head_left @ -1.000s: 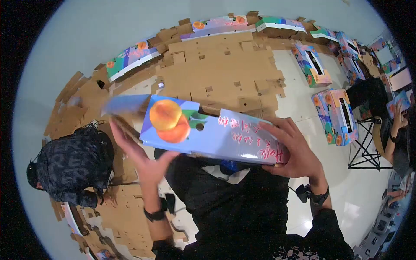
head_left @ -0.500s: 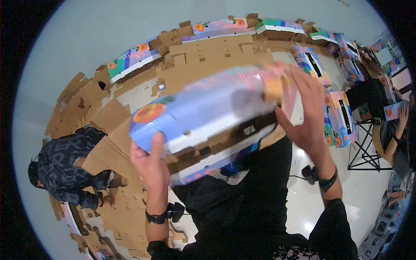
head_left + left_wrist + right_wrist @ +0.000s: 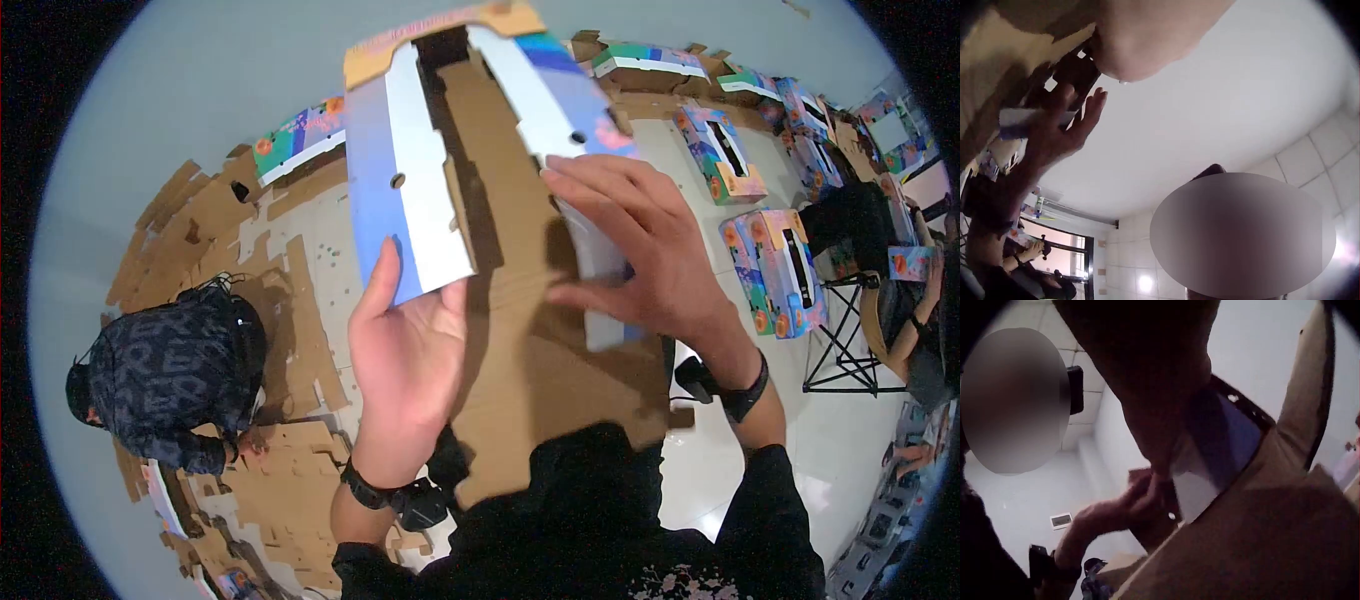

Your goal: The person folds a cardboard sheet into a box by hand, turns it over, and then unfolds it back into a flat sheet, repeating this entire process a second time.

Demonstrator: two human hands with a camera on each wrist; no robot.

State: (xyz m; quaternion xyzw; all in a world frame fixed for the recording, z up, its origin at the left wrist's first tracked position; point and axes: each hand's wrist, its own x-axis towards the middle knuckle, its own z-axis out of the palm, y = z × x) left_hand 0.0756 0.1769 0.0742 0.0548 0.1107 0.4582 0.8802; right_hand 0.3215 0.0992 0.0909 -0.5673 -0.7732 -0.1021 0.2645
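Note:
A printed cardboard box [image 3: 425, 200] with a brown inside stands tall before my body in the head view. Its white-edged side flaps leave a long gap down the middle, and a plain brown panel [image 3: 560, 400] extends toward my lap. My left hand [image 3: 405, 360] grips the lower corner of the left flap, thumb on the printed face and fingers tucked behind the edge. Across the gap, my right hand [image 3: 650, 250] touches the right flap with extended fingers, its thumb apart below. The right wrist view shows the brown panel [image 3: 1254, 531] close up, with my left hand [image 3: 1110, 512] beyond it.
Another person [image 3: 170, 380] crouches at the left beside cardboard sheets [image 3: 290, 470] on the floor. Boxes with black handles [image 3: 775, 270] stand at the right, near a black folding frame [image 3: 850, 340]. More printed boxes [image 3: 300, 140] line the wall.
The box has turned from lying crosswise to standing lengthwise, its gap now facing me. My left hand has shifted right along with it; the right hand has moved left and down onto the flap.

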